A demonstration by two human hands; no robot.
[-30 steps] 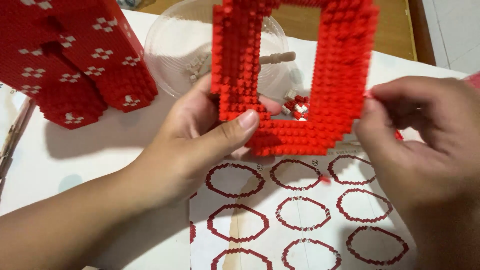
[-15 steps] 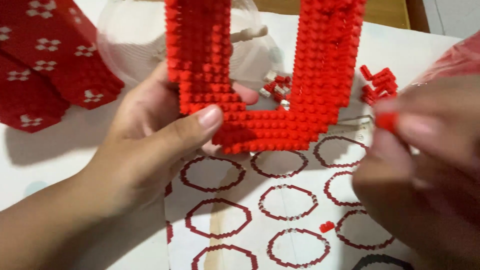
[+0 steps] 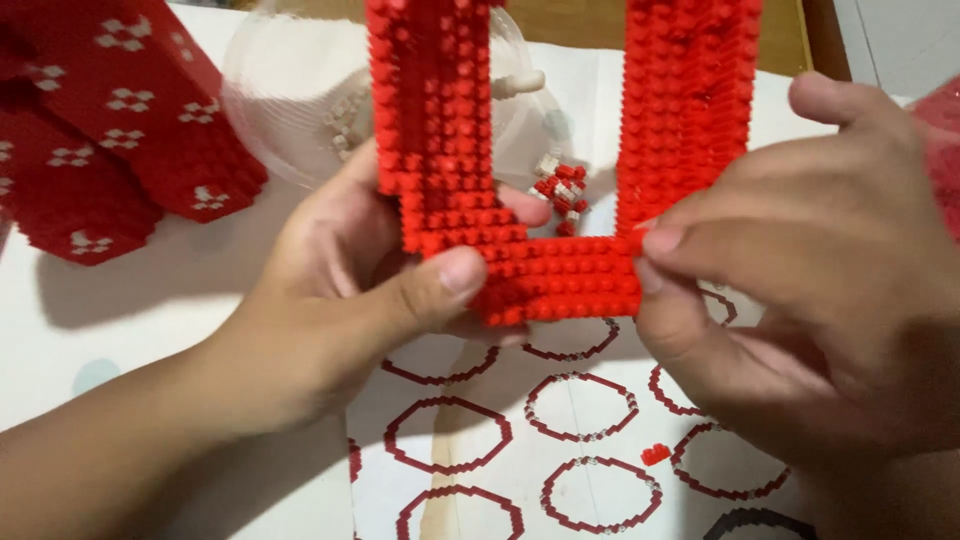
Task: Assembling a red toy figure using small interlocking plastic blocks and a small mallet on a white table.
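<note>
Nearest, at 6 o'clock, a printed sheet (image 3: 560, 440) with red octagon rings lies flat on the white table (image 3: 150, 300), and one loose red brick (image 3: 655, 454) sits on it between two rings. Above that, both hands clamp a red brick frame (image 3: 560, 180) at frame centre: left hand (image 3: 330, 310) grips the lower left corner, thumb across the front and fingers behind; right hand (image 3: 810, 290) pinches thumb and forefinger at the lower right corner, apparently pressing a small red piece onto the bottom bar, though I cannot tell if a piece is between the tips. Step in hand looks like adding bricks to the frame's bottom right; next move likely calls for firm press-down with the left hand bracing so the bar does not flex. Frame is U-shaped here, open end toward 12 o'clock, studs facing the camera, long axis running 6 to 12, held upright above the table. Behind it at 12 o'clock a clear plastic bowl (image 3: 300, 100) holds small red and white bricks (image 3: 560, 185). At 10 o'clock lies a red patterned block (image 3: 110, 130) with white flower marks.
</note>
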